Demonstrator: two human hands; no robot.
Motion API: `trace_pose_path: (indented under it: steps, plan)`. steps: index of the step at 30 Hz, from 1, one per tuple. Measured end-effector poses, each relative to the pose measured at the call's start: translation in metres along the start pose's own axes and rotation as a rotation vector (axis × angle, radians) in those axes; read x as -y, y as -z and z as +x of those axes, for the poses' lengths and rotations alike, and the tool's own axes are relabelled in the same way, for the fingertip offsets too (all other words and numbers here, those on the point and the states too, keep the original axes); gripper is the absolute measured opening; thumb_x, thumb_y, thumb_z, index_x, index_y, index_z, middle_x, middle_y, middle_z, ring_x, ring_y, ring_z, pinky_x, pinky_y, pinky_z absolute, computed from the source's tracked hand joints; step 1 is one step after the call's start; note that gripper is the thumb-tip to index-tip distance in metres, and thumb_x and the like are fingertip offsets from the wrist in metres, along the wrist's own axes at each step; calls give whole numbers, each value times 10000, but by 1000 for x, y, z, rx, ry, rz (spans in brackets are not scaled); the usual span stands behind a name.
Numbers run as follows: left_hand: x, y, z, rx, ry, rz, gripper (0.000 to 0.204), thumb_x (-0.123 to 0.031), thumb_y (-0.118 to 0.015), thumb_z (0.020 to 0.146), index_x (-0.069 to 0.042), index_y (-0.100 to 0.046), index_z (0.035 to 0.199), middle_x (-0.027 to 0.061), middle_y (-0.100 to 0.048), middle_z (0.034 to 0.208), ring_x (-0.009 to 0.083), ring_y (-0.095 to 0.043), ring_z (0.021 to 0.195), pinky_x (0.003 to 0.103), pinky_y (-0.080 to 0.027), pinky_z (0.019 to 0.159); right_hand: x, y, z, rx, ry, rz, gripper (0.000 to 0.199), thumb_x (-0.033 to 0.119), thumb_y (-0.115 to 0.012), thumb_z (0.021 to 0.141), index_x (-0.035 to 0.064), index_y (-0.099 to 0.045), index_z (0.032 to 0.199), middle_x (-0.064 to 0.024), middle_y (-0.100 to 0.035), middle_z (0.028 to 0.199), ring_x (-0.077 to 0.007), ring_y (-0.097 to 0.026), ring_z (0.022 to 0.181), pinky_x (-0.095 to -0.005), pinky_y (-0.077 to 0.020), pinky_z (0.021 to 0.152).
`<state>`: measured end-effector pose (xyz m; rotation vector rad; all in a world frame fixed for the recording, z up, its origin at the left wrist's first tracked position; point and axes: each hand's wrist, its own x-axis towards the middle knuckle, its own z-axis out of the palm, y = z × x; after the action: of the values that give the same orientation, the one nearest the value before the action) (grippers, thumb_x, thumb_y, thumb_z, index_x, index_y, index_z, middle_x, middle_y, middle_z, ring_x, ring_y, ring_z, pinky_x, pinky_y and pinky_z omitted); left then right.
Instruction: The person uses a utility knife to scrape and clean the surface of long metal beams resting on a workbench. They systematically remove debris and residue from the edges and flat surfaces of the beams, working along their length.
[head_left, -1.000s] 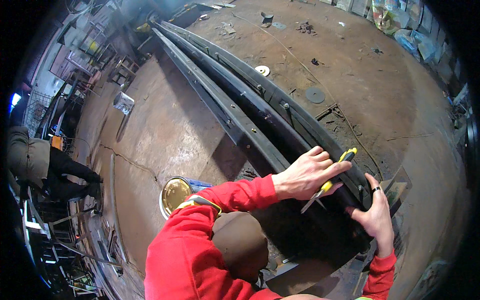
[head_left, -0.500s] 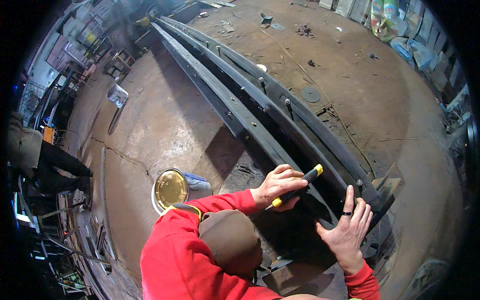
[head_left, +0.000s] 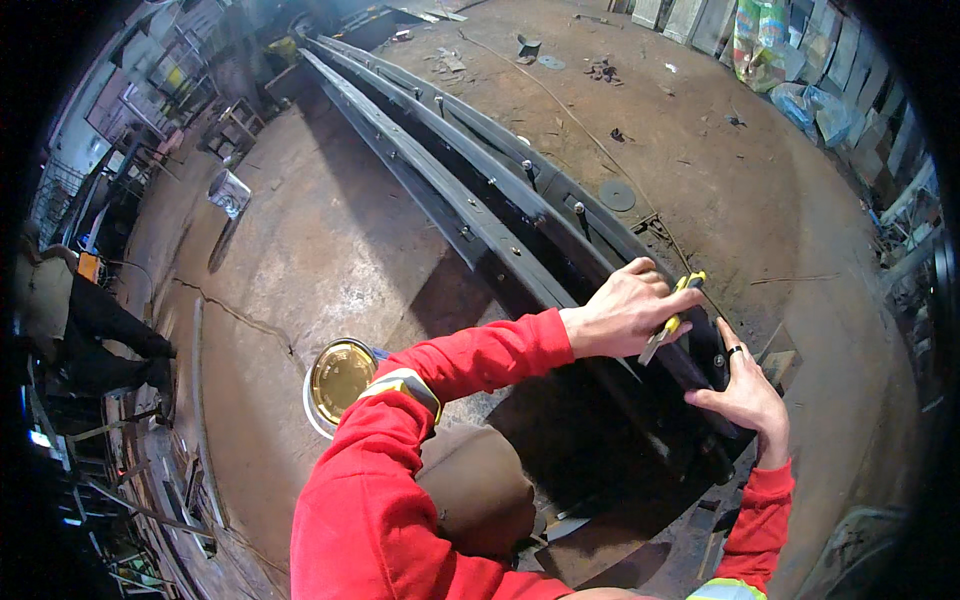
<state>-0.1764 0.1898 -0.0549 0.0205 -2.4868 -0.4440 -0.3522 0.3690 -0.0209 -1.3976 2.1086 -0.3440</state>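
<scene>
A long dark metal frame (head_left: pixel 470 212) of parallel rails, with bolts along it, runs from the far left to just in front of me. My left hand (head_left: pixel 630 310) is closed around a yellow and black utility knife (head_left: pixel 690 292) above the near end of the rails. The knife's metal blade points down toward the rail. My right hand (head_left: pixel 748 398), with a dark ring on one finger, rests against the frame's near end. Its thumb and index finger are apart, beside a bolt (head_left: pixel 719 360); other fingers are partly hidden.
Left of my left arm stands a bucket with a gold lid (head_left: pixel 342 380). Farther off is a white bucket (head_left: pixel 229 193). Another person's dark-trousered legs (head_left: pixel 110 320) show at the left edge, near scrap metal. A grey disc (head_left: pixel 617 195) lies beyond the frame.
My left hand has moved right across the rails with the knife, whose blade now shows pointing down. My right hand has shifted right and slightly up at the frame's end. The view has moved slightly.
</scene>
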Motion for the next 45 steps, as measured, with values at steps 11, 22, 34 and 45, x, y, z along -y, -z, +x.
trace_pose_path:
  steps: [11, 22, 34, 45]
  plan:
    - [-2, 1, -28, -72, -14, -28, 499, -264, -642, 859, -62, -500, 1293, 82, -609, 814, 246, -556, 752, 371, -403, 714, 8, -23, -11, -285, 59, 0, 987, 262, -821, 563, 63, -370, 1417, -192, -542, 1179, -365, -523, 1128, -441, -415, 988]
    - [-18, -10, -105, -310, 48, -270, 585, -98, -697, 732, -28, -494, 1275, 148, -619, 1033, 315, -606, 916, 430, -450, 851, 55, -69, -55, -544, 125, -460, 1177, 394, -879, 481, 46, -299, 1444, -150, -467, 1024, -323, -470, 941, -442, -384, 850]
    - [-22, -16, -145, -221, 85, -250, 563, -100, -688, 726, -44, -505, 1255, 199, -581, 1189, 399, -554, 1078, 492, -435, 952, 52, -103, -71, -558, 160, -656, 1274, 513, -871, 506, 28, -194, 1469, -235, -463, 1151, -352, -485, 972, -518, -381, 929]
    - [-35, 65, -83, -244, 119, -284, 466, -227, -559, 834, -17, -547, 1250, 155, -636, 1017, 299, -638, 885, 405, -502, 801, 42, -95, -72, -556, 234, -717, 1175, 636, -745, 635, -26, -216, 1449, -190, -490, 1071, -281, -473, 925, -436, -397, 848]
